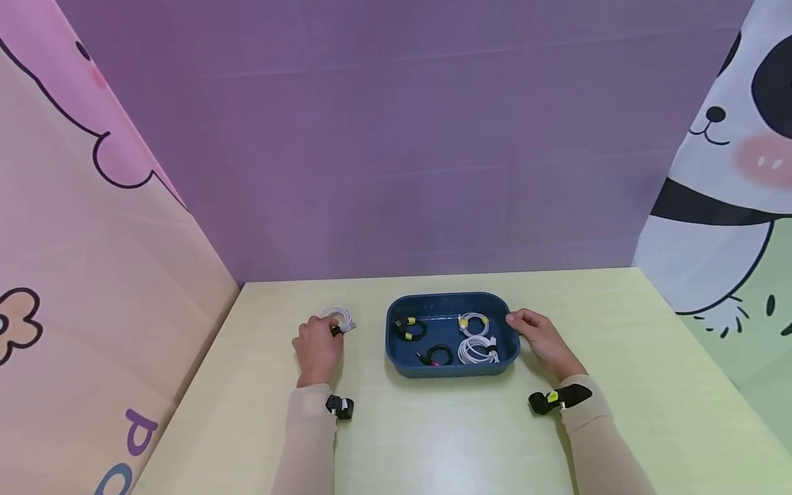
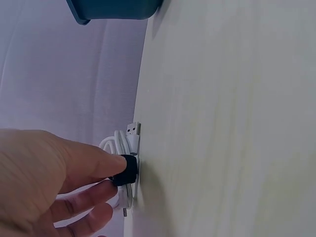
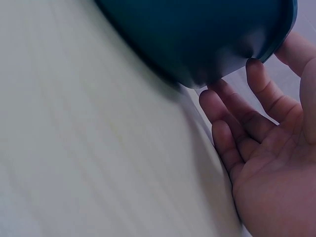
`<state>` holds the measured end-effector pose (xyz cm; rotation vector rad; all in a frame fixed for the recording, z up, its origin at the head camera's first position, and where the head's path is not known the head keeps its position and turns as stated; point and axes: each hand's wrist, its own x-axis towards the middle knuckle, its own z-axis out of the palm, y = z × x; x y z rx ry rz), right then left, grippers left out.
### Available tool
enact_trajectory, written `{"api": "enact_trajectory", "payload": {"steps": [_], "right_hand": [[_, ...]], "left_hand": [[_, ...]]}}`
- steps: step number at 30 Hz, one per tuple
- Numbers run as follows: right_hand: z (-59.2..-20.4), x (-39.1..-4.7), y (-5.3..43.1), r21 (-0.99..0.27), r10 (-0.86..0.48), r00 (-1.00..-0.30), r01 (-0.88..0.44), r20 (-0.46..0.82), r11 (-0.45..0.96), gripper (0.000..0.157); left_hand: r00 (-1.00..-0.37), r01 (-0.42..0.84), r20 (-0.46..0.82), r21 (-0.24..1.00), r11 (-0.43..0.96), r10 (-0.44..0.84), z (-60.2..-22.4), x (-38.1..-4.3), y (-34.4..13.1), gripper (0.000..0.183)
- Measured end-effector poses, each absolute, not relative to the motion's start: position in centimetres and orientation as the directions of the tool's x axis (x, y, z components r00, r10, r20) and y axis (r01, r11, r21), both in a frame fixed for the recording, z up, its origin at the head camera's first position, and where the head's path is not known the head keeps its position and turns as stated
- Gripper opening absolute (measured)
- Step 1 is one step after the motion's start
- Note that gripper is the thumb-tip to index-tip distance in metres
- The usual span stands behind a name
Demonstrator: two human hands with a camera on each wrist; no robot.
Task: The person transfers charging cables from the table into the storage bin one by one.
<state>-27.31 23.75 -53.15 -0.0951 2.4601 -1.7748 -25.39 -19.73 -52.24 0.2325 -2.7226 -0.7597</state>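
My left hand [image 1: 318, 349] pinches the black strap [image 2: 127, 170] of a coiled white USB cable [image 1: 339, 315] between thumb and forefinger. In the left wrist view the cable's metal USB plug [image 2: 133, 129] points up beside the coil, close to the table surface. My right hand [image 1: 544, 342] grips the right end of a dark blue plastic bin [image 1: 453, 371], thumb over the rim and fingertips [image 3: 255, 66] against the outside wall. Inside the bin lie two white coiled cables [image 1: 475, 350] on the right and two black coiled cables [image 1: 411, 330] on the left.
The bin stands on a pale wooden table [image 1: 433, 440], a short way right of my left hand. A purple cloth wall [image 1: 396, 137] rises behind the table's back edge. Printed cloth panels flank it, with a panda [image 1: 711, 165] on the right one.
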Motion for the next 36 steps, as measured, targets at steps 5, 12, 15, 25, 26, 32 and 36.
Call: {"api": "enact_trajectory", "payload": {"steps": [5, 12, 15, 25, 26, 32, 36], "right_hand": [[-53.12, -27.25, 23.78, -0.946, -0.112, -0.992, 0.013, -0.052, 0.325, 0.047], [-53.05, -27.33, 23.99, -0.942, -0.110, -0.993, 0.008, -0.048, 0.334, 0.050], [-53.04, -27.38, 24.04, -0.943, -0.115, -0.992, 0.002, -0.043, 0.333, 0.049], [-53.12, -27.36, 24.06, -0.945, -0.120, -0.992, 0.004, -0.046, 0.328, 0.049], [-53.13, -27.37, 24.06, -0.945, -0.120, -0.992, 0.004, -0.046, 0.328, 0.049], [-53.15, -27.37, 24.02, -0.944, -0.119, -0.992, 0.009, -0.051, 0.328, 0.049], [-53.12, -27.29, 23.94, -0.944, -0.119, -0.991, 0.012, -0.055, 0.329, 0.050]], "left_hand": [[-0.940, -0.073, 0.242, 0.541, 0.838, -0.239, -52.47, -25.47, -19.96, 0.027], [-0.941, -0.072, 0.237, 0.559, 0.826, -0.243, -52.68, -25.64, -19.99, 0.027], [-0.942, -0.070, 0.235, 0.565, 0.822, -0.241, -52.73, -25.71, -20.00, 0.027], [-0.938, -0.042, 0.263, 0.562, 0.826, -0.227, -53.15, -25.85, -20.23, 0.024], [-0.937, -0.040, 0.266, 0.561, 0.827, -0.226, -53.15, -25.85, -20.23, 0.024], [-0.939, -0.043, 0.260, 0.564, 0.824, -0.227, -53.20, -25.83, -20.27, 0.023], [-0.939, -0.043, 0.257, 0.569, 0.821, -0.228, -53.26, -25.78, -20.33, 0.023]]}}
